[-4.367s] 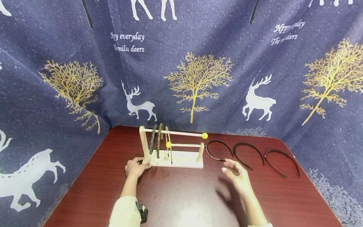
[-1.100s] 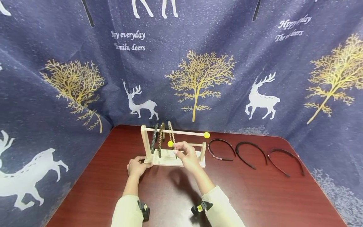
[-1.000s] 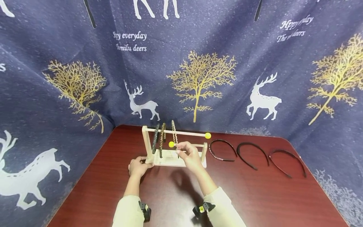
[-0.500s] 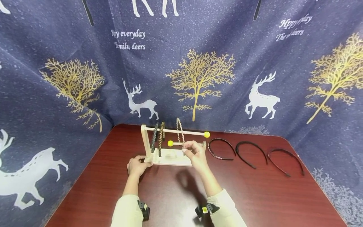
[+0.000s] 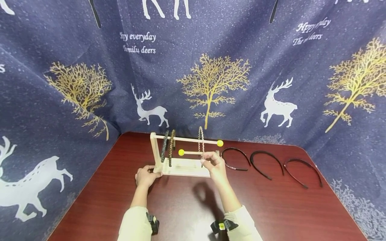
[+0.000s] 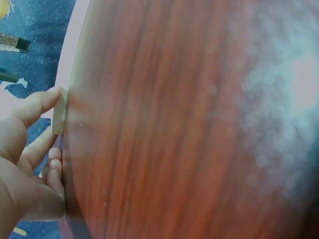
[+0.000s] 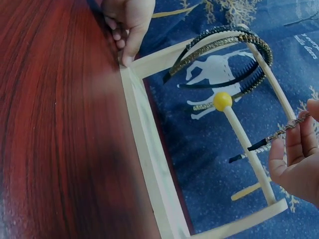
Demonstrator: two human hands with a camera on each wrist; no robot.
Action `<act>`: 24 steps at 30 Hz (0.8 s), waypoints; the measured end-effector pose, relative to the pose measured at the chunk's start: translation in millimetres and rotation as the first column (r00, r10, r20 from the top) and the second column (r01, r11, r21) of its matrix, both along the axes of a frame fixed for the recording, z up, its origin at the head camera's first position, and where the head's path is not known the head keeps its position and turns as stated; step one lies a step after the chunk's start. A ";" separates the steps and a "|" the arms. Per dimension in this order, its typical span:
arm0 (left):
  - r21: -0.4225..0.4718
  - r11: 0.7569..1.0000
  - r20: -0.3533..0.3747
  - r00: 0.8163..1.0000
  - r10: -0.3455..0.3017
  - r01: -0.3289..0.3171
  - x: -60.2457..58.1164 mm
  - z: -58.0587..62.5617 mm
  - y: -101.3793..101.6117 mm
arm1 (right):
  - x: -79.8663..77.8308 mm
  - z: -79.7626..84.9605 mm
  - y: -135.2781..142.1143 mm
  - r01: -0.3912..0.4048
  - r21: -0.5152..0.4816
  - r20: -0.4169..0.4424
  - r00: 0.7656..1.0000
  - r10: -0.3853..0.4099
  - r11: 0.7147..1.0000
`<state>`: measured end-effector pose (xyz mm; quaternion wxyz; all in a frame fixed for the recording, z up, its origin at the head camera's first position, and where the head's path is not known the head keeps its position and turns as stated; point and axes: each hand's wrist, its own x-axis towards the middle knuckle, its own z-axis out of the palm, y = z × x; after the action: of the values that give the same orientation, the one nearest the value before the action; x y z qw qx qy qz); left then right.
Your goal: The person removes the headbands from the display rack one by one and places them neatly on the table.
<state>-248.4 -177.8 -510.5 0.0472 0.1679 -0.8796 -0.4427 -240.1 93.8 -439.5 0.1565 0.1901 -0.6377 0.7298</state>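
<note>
A wooden headband stand (image 5: pixel 181 171) with two rods tipped by yellow balls stands on the table. My left hand (image 5: pixel 145 177) grips the left end of its base; in the left wrist view, thumb and fingers (image 6: pixel 36 152) lie on either side of the base end (image 6: pixel 58 117). My right hand (image 5: pixel 217 170) pinches the front end of a pale braided headband (image 5: pixel 203 142), which loops over the upper rod toward its right part. Its dark tips (image 7: pixel 258 145) poke past my fingers in the right wrist view. A dark glittery headband (image 5: pixel 164 147) and a gold-brown headband (image 5: pixel 170 150) hang at the upper rod's left.
Three headbands lie in a row on the table right of the stand: a patterned one (image 5: pixel 222 157), a black one (image 5: pixel 252 161) and a dark red one (image 5: pixel 295 177). A blue cloth (image 5: pixel 193 100) with deer and trees hangs behind the reddish-brown table (image 5: pixel 181 207).
My right hand came from the table's right side, took hold of the pale braided headband and slid it rightward along the upper rod. My left hand has stayed on the base.
</note>
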 end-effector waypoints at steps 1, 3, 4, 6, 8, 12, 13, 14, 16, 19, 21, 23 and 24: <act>0.000 1.000 0.002 1.000 0.001 -0.001 -0.4 -0.1 0.0 | 0.7 0.0 1.4 0.007 -0.006 0.003 1.000 -0.007 1.000; 0.005 1.000 0.003 1.000 0.004 -0.004 -0.8 0.0 -0.1 | 1.7 0.2 4.1 0.018 -0.017 0.013 1.000 -0.017 1.000; 0.006 1.000 0.003 1.000 0.005 -0.005 -0.9 0.0 -0.1 | 2.6 0.3 5.4 0.023 -0.023 0.017 1.000 -0.022 0.999; 0.007 1.000 0.003 1.000 0.006 -0.006 -0.7 0.1 0.0 | 3.5 -0.4 8.4 0.029 -0.040 0.027 0.999 -0.028 0.999; 0.012 1.000 0.004 1.000 0.003 -0.003 0.0 0.2 0.1 | 4.9 -0.9 11.6 0.037 -0.052 0.038 0.999 -0.035 0.998; 0.010 1.000 0.007 1.000 0.000 0.000 0.6 -0.1 0.1 | 5.3 -2.6 19.0 0.043 -0.070 0.052 0.998 -0.040 0.997; 0.010 1.000 0.008 1.000 0.000 0.000 0.7 0.2 0.2 | 5.2 -2.6 20.9 0.042 -0.073 0.052 0.998 -0.038 0.996; 0.012 1.000 0.007 1.000 0.000 0.000 0.6 0.2 0.2 | 5.1 -2.6 22.8 0.042 -0.075 0.050 0.998 -0.039 0.996; 0.013 1.000 0.006 1.000 0.002 -0.002 0.7 0.7 0.4 | 5.3 -1.9 26.7 0.049 -0.076 0.045 0.998 -0.045 0.996; 0.018 1.000 0.005 1.000 0.000 0.000 0.7 1.4 0.7 | 6.0 -1.1 32.7 0.069 -0.074 0.042 0.997 -0.066 0.995; 0.017 1.000 0.005 1.000 -0.001 0.001 0.7 1.4 0.9 | 6.6 -1.6 36.7 0.087 -0.073 0.041 0.996 -0.084 0.994; 0.016 1.000 0.006 1.000 -0.002 0.002 0.7 1.5 0.9 | 6.9 -2.2 40.4 0.097 -0.078 0.038 0.995 -0.094 0.992; 0.014 1.000 0.005 1.000 -0.002 0.002 0.6 1.6 0.9 | 6.8 -2.8 42.1 0.100 -0.085 0.035 0.995 -0.097 0.991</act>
<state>-247.8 -176.9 -508.9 0.0432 0.1684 -0.8768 -0.4482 -233.3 135.9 -442.3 0.1906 0.1400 -0.6166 0.7509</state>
